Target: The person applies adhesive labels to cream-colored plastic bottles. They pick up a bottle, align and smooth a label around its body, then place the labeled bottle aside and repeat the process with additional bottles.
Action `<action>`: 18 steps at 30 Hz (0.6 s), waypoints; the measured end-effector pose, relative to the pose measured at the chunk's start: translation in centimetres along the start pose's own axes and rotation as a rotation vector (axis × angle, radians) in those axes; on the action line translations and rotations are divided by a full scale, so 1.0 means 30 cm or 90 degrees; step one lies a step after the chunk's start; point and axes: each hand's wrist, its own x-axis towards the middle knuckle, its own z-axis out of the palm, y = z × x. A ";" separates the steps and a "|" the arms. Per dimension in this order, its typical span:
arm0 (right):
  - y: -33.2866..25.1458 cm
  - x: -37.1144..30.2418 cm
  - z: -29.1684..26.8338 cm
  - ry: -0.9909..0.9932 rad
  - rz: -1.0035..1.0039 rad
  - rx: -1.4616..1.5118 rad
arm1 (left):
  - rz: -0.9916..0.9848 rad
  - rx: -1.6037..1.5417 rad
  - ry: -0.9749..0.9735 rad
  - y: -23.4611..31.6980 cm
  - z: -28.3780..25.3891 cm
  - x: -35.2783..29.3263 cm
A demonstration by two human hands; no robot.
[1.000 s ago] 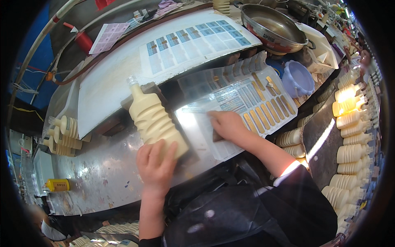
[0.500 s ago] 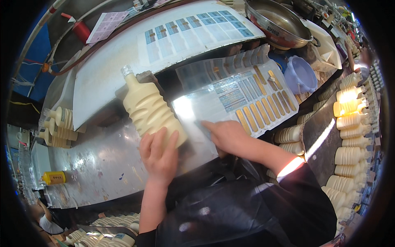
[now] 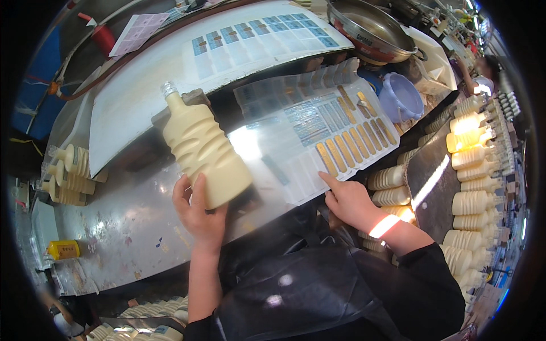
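A cream bottle (image 3: 207,148) with wavy ribs and a clear neck lies tilted, its neck toward the far left and its shoulder by a dark block (image 3: 196,98). My left hand (image 3: 199,213) is closed round its lower end, fingers along the left side. To the right, my right hand (image 3: 352,202) has its index finger stretched out and its thumb apart, with nothing visible between them. That fingertip is at the near edge of a decal sheet (image 3: 304,165), beside a row of gold strips (image 3: 340,153). A pale bluish strip (image 3: 275,169) lies between bottle and hand.
Beyond is a white board (image 3: 142,96) with blue labels (image 3: 244,33). A metal pan (image 3: 372,28) and a lilac bucket (image 3: 401,99) stand far right. Several cream bottles (image 3: 475,204) line the right side; others (image 3: 74,170) are stacked left, near a yellow container (image 3: 63,249).
My right hand has moved right, from near the bottle to the sheet's edge by the gold strips. My left fingers have shifted from the bottle's front to its lower left side. The view shifted slightly.
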 end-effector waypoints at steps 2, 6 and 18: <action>0.018 0.021 0.029 0.120 -0.130 0.039 | 0.016 0.039 0.000 0.019 -0.011 0.011; -0.053 0.138 0.032 0.018 -0.235 -0.056 | 0.084 0.129 0.025 0.117 -0.044 0.042; -0.041 0.155 0.060 -0.037 -0.194 -0.037 | 0.318 -0.010 -0.389 0.257 0.191 -0.077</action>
